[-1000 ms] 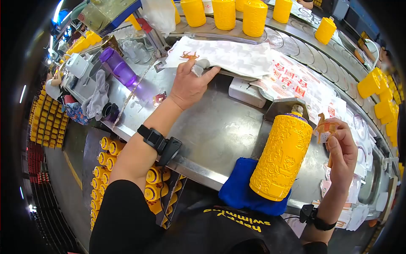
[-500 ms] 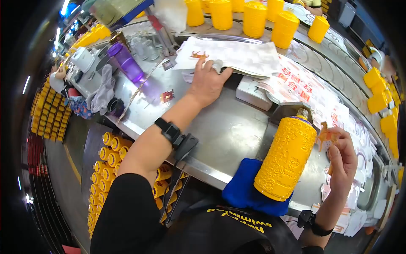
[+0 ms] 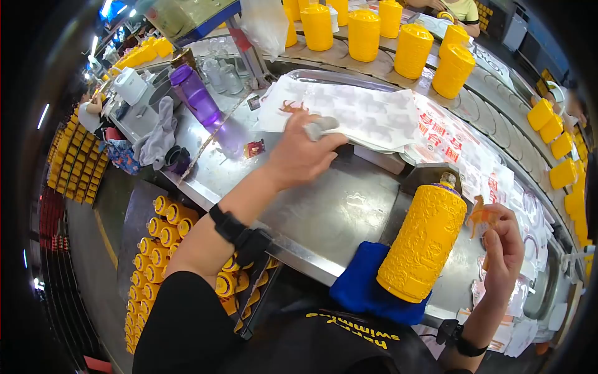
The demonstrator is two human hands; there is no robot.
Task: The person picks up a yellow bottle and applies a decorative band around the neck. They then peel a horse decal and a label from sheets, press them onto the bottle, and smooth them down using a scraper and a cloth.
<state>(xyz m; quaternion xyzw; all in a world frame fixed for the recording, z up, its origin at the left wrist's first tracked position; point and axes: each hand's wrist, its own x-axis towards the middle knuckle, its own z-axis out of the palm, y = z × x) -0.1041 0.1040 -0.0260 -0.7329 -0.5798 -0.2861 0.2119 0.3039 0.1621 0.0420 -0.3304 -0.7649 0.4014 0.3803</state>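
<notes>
My left hand [image 3: 304, 153] is over the edge of a white sheet [image 3: 355, 112] printed with faint grey shapes. A small grey wad [image 3: 321, 127] is held between its thumb and fingers. The index fingertip is right at an orange animal-shaped decal [image 3: 291, 107] on the sheet. On the other side, my right hand [image 3: 503, 246] pinches a similar orange decal [image 3: 481, 215] between thumb and fingers, close beside a yellow embossed bottle [image 3: 420, 246]. That bottle leans on a blue cushion [image 3: 361, 283], its neck toward a dark metal holder [image 3: 430, 169].
Beyond the steel table [image 3: 324, 206], yellow bottles [image 3: 413, 50] stand on a conveyor. A purple drink bottle [image 3: 194, 96] is at back left. Red-printed sheets [image 3: 445, 134] lie right of centre. Several more yellow bottles [image 3: 168, 237] are racked below left. Another person [image 3: 461, 14] sits across the conveyor.
The white sheet's near edge lies lower, covering more of the white box. My left hand is drawn slightly nearer, its wad more visible. Conveyor bottles shifted; my right hand still pinches its decal.
</notes>
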